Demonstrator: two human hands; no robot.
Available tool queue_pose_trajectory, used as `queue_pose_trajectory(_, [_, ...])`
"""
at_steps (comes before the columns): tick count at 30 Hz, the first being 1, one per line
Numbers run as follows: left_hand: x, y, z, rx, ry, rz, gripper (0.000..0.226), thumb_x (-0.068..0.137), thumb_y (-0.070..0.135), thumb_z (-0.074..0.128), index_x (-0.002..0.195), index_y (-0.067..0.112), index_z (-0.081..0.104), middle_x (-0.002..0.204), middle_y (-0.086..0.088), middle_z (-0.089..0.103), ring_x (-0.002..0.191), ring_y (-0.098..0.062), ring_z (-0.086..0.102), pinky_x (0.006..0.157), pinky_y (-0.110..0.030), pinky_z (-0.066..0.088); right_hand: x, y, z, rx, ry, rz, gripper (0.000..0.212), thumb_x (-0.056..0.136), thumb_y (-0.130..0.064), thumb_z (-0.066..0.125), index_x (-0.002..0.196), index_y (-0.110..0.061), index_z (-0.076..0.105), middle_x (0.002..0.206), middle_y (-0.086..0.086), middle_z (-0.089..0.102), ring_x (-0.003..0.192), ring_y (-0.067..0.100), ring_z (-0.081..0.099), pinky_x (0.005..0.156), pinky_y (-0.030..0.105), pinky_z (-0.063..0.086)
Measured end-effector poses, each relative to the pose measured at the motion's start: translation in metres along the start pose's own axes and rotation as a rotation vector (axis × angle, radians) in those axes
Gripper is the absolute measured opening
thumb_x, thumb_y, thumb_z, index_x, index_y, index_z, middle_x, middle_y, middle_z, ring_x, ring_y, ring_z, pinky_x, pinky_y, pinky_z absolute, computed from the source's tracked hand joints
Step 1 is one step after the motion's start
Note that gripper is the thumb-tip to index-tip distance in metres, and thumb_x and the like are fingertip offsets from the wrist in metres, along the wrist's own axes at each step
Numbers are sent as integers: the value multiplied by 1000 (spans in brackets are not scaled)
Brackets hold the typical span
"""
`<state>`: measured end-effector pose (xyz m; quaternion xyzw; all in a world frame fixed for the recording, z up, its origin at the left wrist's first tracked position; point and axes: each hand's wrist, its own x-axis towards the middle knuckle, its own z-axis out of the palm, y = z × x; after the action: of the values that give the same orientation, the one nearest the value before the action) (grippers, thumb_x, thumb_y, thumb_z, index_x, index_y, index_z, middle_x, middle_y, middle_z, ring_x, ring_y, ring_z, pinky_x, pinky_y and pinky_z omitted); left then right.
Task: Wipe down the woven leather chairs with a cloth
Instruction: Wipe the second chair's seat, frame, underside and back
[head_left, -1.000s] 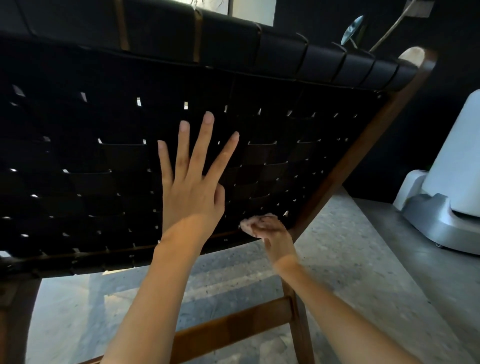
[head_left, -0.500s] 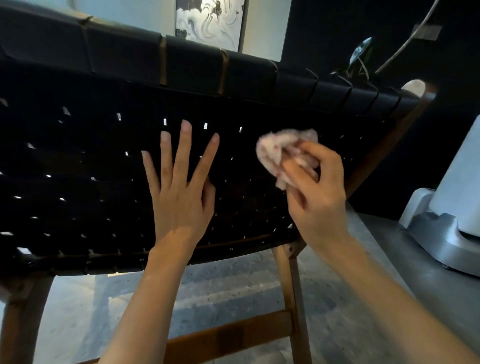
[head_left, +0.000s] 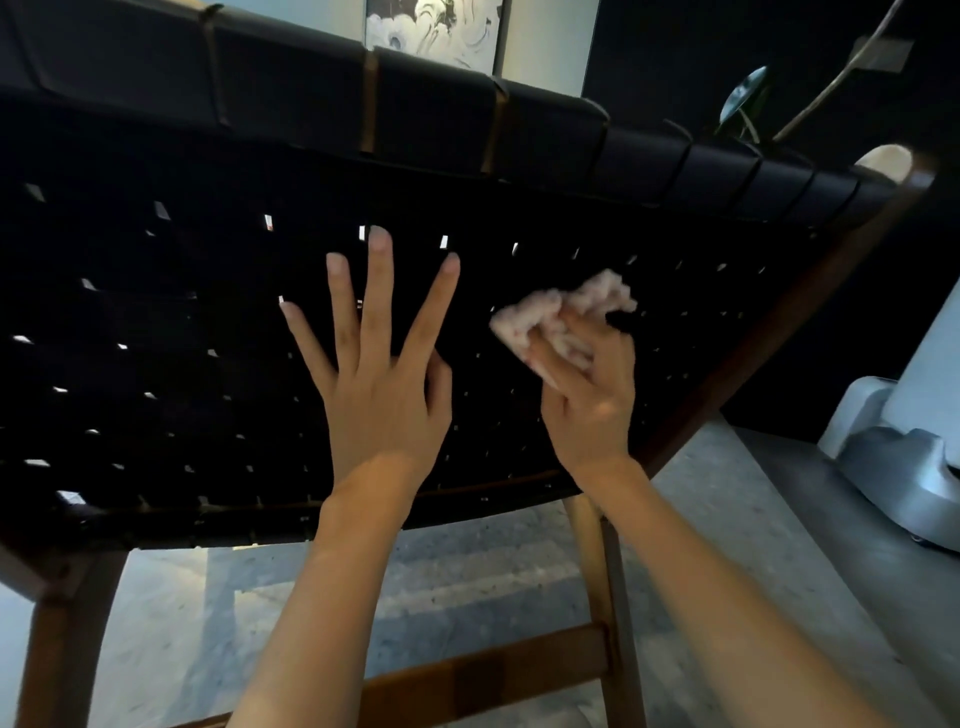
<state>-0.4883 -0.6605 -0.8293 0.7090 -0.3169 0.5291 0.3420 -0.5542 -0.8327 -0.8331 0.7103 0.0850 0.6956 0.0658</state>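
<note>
A chair with black woven leather straps (head_left: 156, 322) on a brown wooden frame fills most of the head view, seen from behind its backrest. My left hand (head_left: 382, 384) lies flat on the weave with fingers straight and spread. To its right, my right hand (head_left: 589, 400) grips a crumpled pale pink cloth (head_left: 561, 317) and holds it against the straps.
The chair's wooden legs (head_left: 608, 597) and a crossbar (head_left: 483, 675) stand on a speckled stone floor (head_left: 467, 571). A white and grey appliance (head_left: 904, 457) sits at the right on the floor. A framed picture (head_left: 441, 31) hangs beyond the chair top; a plant leaf (head_left: 743, 96) shows upper right.
My right hand came up from below the chair's lower edge with the cloth and now presses it on the weave. My left hand stays flat on the straps.
</note>
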Motion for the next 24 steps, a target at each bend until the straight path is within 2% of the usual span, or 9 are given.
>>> queue_pose_trajectory(4, [2,0,1,-6,6,-5,71,92,10,50,152,33,20,158,-10,-1,143,-23,-21,114,-60,-8,-61,-2,6,60,-224,105,33,96,0,45,123,-15,56,120,9,44,102,31,48,84,39,51])
queue_pose_trajectory(6, [2,-1,2,-3,12,-2,71,91,11,49,152,33,19,158,-10,0,143,-23,-21,114,-60,-8,-93,-6,7,93,-402,206,49,83,12,55,122,-17,58,124,7,46,112,29,49,97,36,47])
queue_pose_trajectory(7, [2,-1,2,-1,15,0,71,91,11,49,152,33,19,158,-10,0,143,-24,-19,114,-60,-7,-108,-7,7,98,-483,243,55,77,16,61,120,-17,62,124,6,46,114,26,50,97,33,47])
queue_pose_trajectory(10, [2,0,2,5,20,6,72,91,11,49,152,33,18,158,-11,2,144,-26,-15,115,-61,-6,-134,-10,7,51,-684,273,73,59,25,73,112,-24,65,116,2,47,104,25,60,74,33,59])
queue_pose_trajectory(14, [2,0,0,-7,18,0,73,91,10,51,152,32,18,158,-9,0,144,-26,-15,115,-60,-6,-130,-14,9,16,-757,325,66,49,26,76,99,-17,75,108,7,59,93,30,67,75,34,60])
queue_pose_trajectory(16, [2,2,-1,-13,11,-19,76,90,9,52,153,30,14,159,-7,-2,144,-24,-16,116,-59,-6,-126,-18,8,28,-804,320,54,61,22,71,103,-12,75,113,8,58,97,32,66,80,35,58])
queue_pose_trajectory(19, [2,1,-4,-17,10,-32,77,90,10,52,153,30,12,159,-8,-2,144,-23,-19,117,-57,-6,-121,-15,-5,51,-1011,238,45,89,9,49,125,-13,63,132,10,50,122,30,50,101,27,40])
queue_pose_trajectory(21, [2,-2,-5,-22,11,-32,74,92,14,52,153,30,13,159,-10,-2,144,-23,-20,117,-57,-6,-106,-20,-17,130,-925,255,40,92,5,44,122,-11,64,128,14,56,119,31,52,99,18,37])
queue_pose_trajectory(24, [3,-10,-6,-13,-4,-22,71,96,21,50,153,30,9,158,-13,-3,144,-25,-18,117,-57,-6,-64,-41,-33,233,-608,334,38,92,8,46,120,-13,60,129,-6,52,118,23,55,99,16,41])
